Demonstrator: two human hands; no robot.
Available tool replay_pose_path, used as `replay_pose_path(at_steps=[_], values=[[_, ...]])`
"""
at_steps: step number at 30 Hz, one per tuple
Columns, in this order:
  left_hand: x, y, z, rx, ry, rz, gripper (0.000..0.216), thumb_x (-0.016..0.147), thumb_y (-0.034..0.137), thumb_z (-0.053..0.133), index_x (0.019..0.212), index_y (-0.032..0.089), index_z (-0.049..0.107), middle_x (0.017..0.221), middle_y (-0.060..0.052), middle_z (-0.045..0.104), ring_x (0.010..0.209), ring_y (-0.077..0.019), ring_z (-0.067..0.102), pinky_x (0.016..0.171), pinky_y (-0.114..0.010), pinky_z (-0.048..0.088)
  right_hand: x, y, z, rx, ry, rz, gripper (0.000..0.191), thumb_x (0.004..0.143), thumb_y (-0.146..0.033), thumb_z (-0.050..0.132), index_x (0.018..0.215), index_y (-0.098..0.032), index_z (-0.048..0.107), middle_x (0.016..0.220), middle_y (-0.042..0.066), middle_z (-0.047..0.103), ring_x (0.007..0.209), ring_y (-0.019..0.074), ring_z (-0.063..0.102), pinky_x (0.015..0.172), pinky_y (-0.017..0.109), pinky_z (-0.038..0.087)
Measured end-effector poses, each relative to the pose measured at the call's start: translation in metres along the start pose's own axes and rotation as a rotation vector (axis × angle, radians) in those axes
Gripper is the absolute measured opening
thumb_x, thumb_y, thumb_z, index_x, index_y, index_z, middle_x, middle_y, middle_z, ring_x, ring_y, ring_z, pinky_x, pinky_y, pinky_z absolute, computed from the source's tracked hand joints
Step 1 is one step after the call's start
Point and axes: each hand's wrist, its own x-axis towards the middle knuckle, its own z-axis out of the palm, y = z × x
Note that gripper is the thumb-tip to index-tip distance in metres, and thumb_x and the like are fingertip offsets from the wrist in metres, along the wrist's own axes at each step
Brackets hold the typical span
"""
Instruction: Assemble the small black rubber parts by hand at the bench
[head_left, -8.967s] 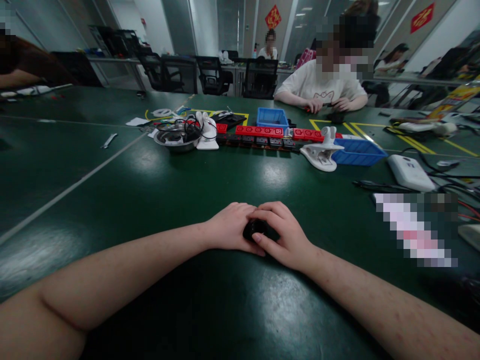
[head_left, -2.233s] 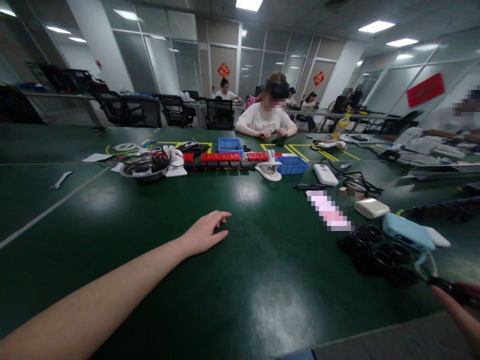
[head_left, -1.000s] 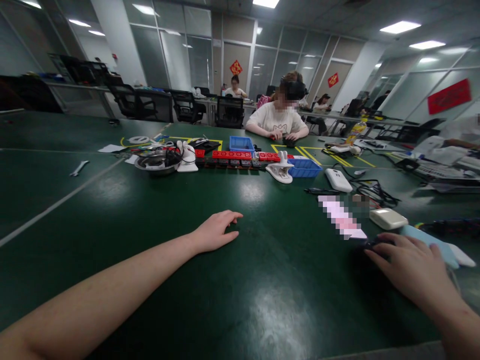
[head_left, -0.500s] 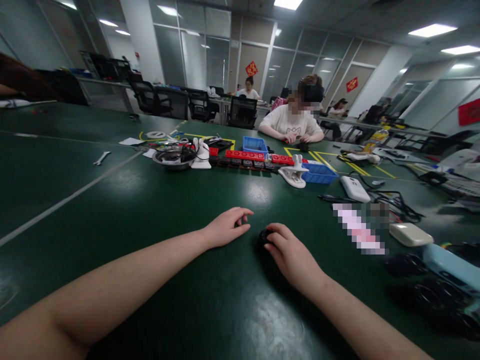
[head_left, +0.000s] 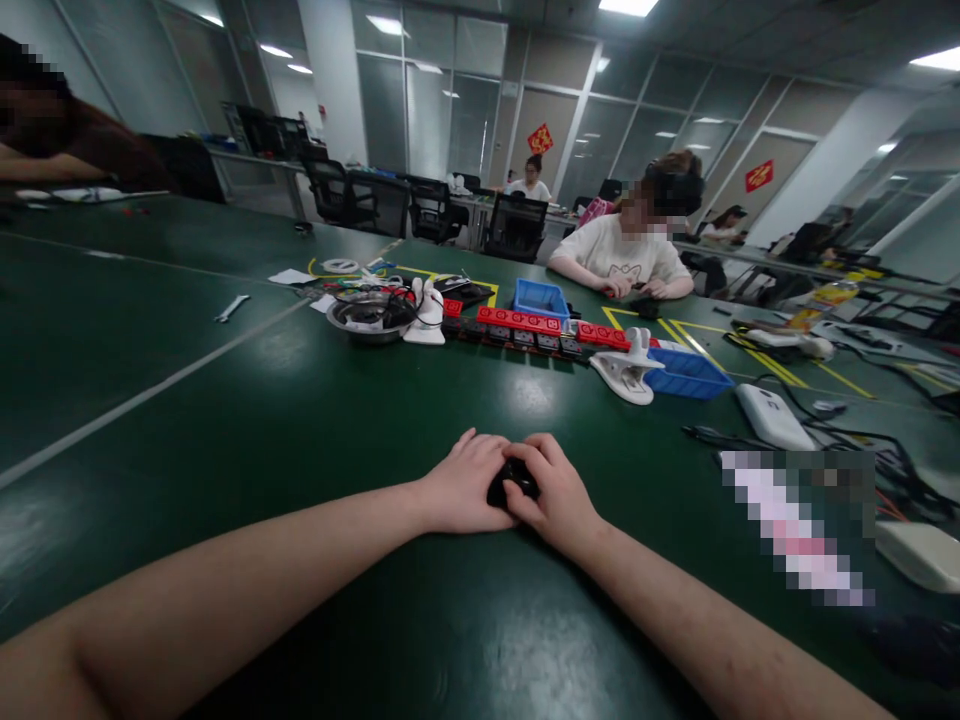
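Note:
A small, rounded, glossy black object (head_left: 514, 482) sits between my two hands, low over the green table (head_left: 315, 590); its exact kind is not clear. My right hand (head_left: 556, 492) grips it from the right, index finger on top and thumb on the near side. My left hand (head_left: 465, 485) lies against its left side, fingers reaching round the far side and thumb along the near side. The left fingertips are partly hidden behind the object and the right hand.
Beyond my hands are a metal bowl (head_left: 367, 325) of cables, red-and-black strips (head_left: 525, 325), white clamps (head_left: 626, 372) and blue bins (head_left: 686, 372). A wrench (head_left: 232, 308) lies to the left. White devices (head_left: 772, 415) and cables crowd the right. A person (head_left: 626, 245) sits opposite.
My left hand has moved in from the left and now touches the black object. The right hand still grips it. The view has turned slightly left.

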Motion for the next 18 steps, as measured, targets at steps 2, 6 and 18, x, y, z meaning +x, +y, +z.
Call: replay_pose_path(at_steps=[2, 6, 18], values=[[0.001, -0.001, 0.000, -0.005, 0.002, -0.031, 0.051, 0.061, 0.040, 0.069, 0.103, 0.017, 0.050, 0.108, -0.008, 0.052, 0.106, -0.0282, 0.046, 0.104, -0.053, 0.020, 0.003, 0.001, -0.001, 0.033, -0.038, 0.011, 0.027, 0.075, -0.017, 0.048, 0.102, -0.015, 0.050, 0.093, 0.008, 0.047, 0.085, 0.0208, 0.049, 0.075, 0.037, 0.047], [0.002, -0.002, 0.000, -0.015, 0.022, -0.070, 0.036, 0.068, 0.035, 0.066, 0.097, 0.017, 0.055, 0.101, -0.006, 0.053, 0.100, -0.0248, 0.048, 0.103, -0.048, 0.023, 0.007, 0.001, -0.006, 0.097, -0.126, 0.053, 0.021, 0.078, -0.018, 0.047, 0.099, -0.015, 0.050, 0.094, 0.009, 0.049, 0.087, 0.0221, 0.048, 0.077, 0.040, 0.045], [0.009, 0.001, -0.001, -0.021, -0.009, -0.112, 0.034, 0.063, 0.022, 0.066, 0.095, 0.018, 0.055, 0.098, -0.006, 0.052, 0.094, -0.0242, 0.047, 0.089, -0.042, 0.038, 0.004, -0.001, -0.016, 0.108, -0.129, 0.135, 0.025, 0.077, -0.023, 0.058, 0.099, -0.014, 0.049, 0.096, 0.009, 0.049, 0.090, 0.0220, 0.047, 0.081, 0.040, 0.044]])
